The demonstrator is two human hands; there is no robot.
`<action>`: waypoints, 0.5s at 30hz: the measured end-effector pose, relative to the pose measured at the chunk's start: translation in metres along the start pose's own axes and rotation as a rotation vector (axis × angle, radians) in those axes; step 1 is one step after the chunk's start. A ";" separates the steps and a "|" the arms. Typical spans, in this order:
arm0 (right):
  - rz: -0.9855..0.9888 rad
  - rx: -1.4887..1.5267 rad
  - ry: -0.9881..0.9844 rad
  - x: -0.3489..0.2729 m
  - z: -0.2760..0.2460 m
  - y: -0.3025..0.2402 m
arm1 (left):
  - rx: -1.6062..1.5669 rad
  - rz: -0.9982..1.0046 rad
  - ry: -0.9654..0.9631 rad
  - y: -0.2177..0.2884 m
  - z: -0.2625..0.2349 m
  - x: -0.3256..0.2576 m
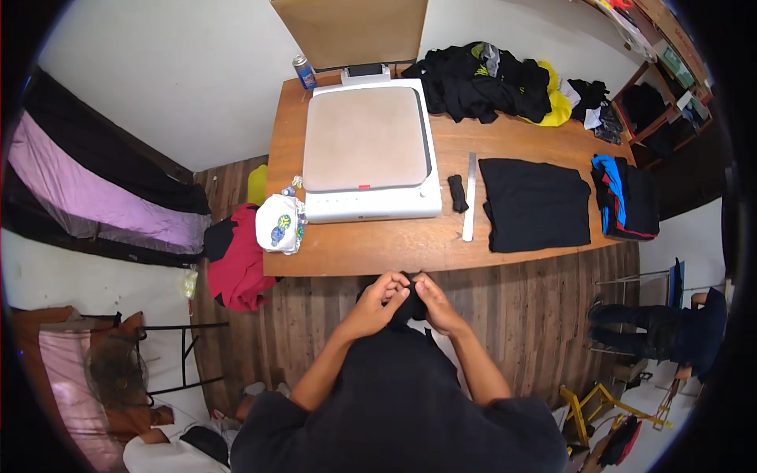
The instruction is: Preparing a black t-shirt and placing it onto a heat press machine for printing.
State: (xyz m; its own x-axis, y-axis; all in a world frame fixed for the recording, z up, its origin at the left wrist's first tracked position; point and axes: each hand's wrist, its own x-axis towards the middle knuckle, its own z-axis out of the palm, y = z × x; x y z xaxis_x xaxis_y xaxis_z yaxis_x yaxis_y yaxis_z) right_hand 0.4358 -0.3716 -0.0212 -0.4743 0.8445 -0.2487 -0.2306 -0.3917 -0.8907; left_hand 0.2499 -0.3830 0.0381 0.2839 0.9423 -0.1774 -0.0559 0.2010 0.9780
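Note:
In front of the table's near edge, my left hand (382, 301) and my right hand (438, 304) are close together, fingers curled with the tips pinched. Between them hangs a piece of black cloth (405, 303), gripped by both hands; its lower part merges with my dark clothing, so its shape cannot be made out. Straight ahead on the wooden table (371, 244) stands a white flat press (371, 206) with a beige pad, its lid (355, 33) raised. To its right lie a small black bundle (457, 194), a metal ruler (470, 197) and a folded black garment (536, 205).
Black and yellow clothes (489, 83) are heaped along the back, near a blue spray can (303, 72). A white cloth bundle (277, 222) and red cloth (236, 260) occupy the left corner. One person (670, 331) stands right; another (189, 449) is lower left.

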 end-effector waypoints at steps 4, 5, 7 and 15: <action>-0.010 -0.031 0.221 0.037 0.006 0.022 | 0.009 -0.159 -0.145 -0.004 -0.068 0.042; 0.035 0.050 0.294 0.059 0.022 0.001 | 0.081 -0.141 -0.083 -0.001 -0.097 0.057; 0.026 0.157 0.293 0.089 0.035 -0.015 | 0.227 -0.058 0.026 0.019 -0.158 0.095; 0.188 -0.035 0.280 0.171 0.041 -0.029 | 0.024 0.078 0.651 -0.032 -0.386 0.251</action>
State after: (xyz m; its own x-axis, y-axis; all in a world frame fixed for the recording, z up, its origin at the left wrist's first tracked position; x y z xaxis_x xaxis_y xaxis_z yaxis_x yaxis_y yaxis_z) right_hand 0.3265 -0.2310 -0.0222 -0.2529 0.8281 -0.5002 -0.1300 -0.5415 -0.8306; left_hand -0.0461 -0.0499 -0.0804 -0.3584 0.9247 -0.1285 -0.0298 0.1262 0.9916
